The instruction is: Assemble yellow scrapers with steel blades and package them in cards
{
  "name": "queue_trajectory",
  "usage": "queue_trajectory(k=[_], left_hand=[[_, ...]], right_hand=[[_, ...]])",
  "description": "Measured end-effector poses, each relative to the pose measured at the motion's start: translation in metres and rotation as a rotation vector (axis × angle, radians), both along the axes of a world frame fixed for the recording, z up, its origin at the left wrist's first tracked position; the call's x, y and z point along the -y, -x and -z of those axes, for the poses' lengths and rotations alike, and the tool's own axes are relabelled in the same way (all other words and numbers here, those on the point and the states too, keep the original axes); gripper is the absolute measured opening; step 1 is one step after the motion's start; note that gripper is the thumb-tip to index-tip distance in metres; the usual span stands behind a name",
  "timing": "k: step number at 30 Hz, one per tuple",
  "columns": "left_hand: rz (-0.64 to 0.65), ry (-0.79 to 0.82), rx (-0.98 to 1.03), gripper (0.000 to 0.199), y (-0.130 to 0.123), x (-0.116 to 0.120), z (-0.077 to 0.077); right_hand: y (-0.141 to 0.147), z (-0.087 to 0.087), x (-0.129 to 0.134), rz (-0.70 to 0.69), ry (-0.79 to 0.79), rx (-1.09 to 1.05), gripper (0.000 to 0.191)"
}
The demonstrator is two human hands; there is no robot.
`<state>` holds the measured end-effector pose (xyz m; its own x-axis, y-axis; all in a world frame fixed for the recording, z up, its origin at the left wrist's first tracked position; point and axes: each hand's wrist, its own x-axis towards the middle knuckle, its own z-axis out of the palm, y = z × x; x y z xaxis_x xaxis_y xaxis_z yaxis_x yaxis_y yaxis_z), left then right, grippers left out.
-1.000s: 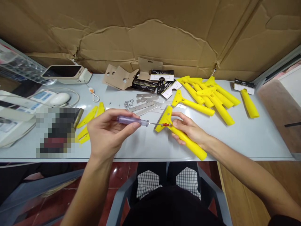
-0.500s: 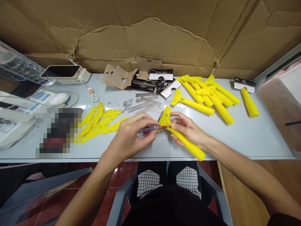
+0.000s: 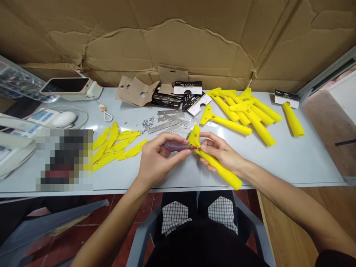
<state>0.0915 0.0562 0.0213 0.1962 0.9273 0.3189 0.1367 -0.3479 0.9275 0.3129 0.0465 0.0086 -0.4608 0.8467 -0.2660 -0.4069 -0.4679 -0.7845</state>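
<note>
My left hand (image 3: 160, 157) is closed on a screwdriver (image 3: 178, 146) with a see-through purple handle and a red collar. Its tip points right and meets the neck of a yellow scraper (image 3: 221, 170). Around that neck, just below the head, are the fingers of my right hand (image 3: 219, 152). The scraper's head points up and away from me, with a screw showing on it, and its handle slants down to the right. Steel blades (image 3: 169, 122) and a heap of small screws (image 3: 147, 124) lie beyond my hands. Whether the tip sits in a screw is hidden by fingers.
Loose yellow plastic pieces (image 3: 116, 142) lie at left. More yellow scrapers (image 3: 247, 107) are piled at back right, one carded scraper (image 3: 293, 118) apart. Header cards (image 3: 187, 89) stand at the back near the cardboard wall (image 3: 167, 40). A phone (image 3: 66, 86) rests at back left.
My left fingers have shifted along the screwdriver, so more of its purple handle now shows. The scraper stays in my right hand; the whole view has slid slightly.
</note>
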Motion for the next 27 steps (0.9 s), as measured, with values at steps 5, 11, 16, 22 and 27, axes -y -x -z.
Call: queue_trajectory(k=[5,11,16,22,27], left_hand=[[-0.041,0.058,-0.046,0.020,-0.009,0.004,0.000],[0.015,0.023,-0.119,0.017,-0.012,0.013,-0.004],[0.003,-0.062,-0.131,0.016,-0.017,0.014,-0.002],[-0.057,-0.120,-0.150,0.022,-0.006,0.007,-0.010],[-0.172,-0.152,-0.123,0.024,0.006,0.000,-0.029]], right_hand=[[-0.001,0.000,0.000,0.006,0.010,0.006,0.043],[-0.001,0.001,0.000,0.013,-0.006,-0.006,0.041],[-0.001,0.002,0.001,0.005,-0.014,-0.027,0.042],[-0.001,-0.002,0.000,-0.010,0.014,-0.044,0.043],[-0.003,-0.003,-0.003,0.000,0.042,-0.047,0.042]])
